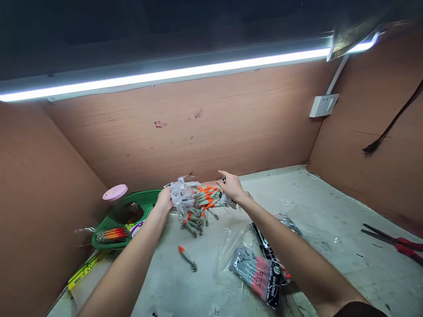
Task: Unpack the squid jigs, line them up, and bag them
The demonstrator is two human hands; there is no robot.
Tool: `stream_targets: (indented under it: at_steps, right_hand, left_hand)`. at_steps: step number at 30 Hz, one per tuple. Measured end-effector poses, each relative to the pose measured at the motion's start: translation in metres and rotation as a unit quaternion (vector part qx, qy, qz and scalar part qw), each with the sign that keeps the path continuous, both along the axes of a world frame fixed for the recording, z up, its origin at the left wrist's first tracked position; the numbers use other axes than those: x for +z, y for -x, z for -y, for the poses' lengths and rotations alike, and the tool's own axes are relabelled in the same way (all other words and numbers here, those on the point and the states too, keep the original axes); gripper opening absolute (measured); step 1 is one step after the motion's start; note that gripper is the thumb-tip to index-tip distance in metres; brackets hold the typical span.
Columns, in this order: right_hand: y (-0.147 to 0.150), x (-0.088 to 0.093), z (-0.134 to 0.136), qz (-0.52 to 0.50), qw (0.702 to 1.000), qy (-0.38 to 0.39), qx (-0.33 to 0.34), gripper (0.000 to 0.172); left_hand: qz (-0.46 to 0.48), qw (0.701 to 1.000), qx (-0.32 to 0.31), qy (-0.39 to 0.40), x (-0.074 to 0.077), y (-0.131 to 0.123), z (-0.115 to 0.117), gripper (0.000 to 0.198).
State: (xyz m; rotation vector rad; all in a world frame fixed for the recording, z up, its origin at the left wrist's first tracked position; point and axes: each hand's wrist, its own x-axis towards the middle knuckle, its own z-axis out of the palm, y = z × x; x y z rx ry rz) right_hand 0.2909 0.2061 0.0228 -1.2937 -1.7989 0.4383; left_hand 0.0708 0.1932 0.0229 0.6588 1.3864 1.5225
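Observation:
A pile of squid jigs [207,197] with orange heads, grey-green bodies and spiky hooked tails lies at the back of the table. At its left side my left hand [164,200] is closed on a bunch of clear plastic sleeves [182,196]; its fingertips are partly hidden. My right hand [233,187] is over the pile's right end, with a finger stretched out to the left and the others partly hidden. A small black-and-white item, perhaps a ring, shows at its fingers. Clear plastic lies beneath that hand. One single jig [187,258] lies apart, nearer me.
On the left, a green basket [99,242] holds packed lures and a cup with a pink lid [115,192]. Packaged grey-and-pink lures [256,273] lie under my right forearm. Red-handled scissors [396,242] rest at far right. Wooden walls enclose the table.

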Motion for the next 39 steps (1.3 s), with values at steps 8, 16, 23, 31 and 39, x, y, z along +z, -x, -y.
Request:
stream_targets:
  at_steps: [8,16,23,31,39]
  right_hand:
    - [-0.048,0.01,0.062,-0.029,0.999,-0.026,-0.024,0.025]
    - [-0.067,0.01,0.089,-0.113,0.992,-0.048,-0.043,0.029]
    - [-0.077,0.012,0.091,-0.185,0.981,-0.016,-0.06,0.03]
    - [-0.031,0.042,0.085,-0.509,0.844,0.145,0.081,0.052]
    - [0.044,0.038,0.131,-0.633,0.725,0.232,0.143,0.054]
  left_hand:
    - [-0.317,0.947,0.041,-0.028,0.052,0.06,-0.034,0.019]
    - [-0.427,0.901,0.008,-0.074,0.074,0.063,-0.039,0.024]
    - [-0.395,0.911,0.001,-0.116,0.094,0.049,-0.008,0.033]
    - [-0.328,0.879,-0.326,-0.116,0.055,-0.05,0.086,0.065]
    - [-0.216,0.914,-0.237,-0.249,0.013,-0.078,0.145,0.104]
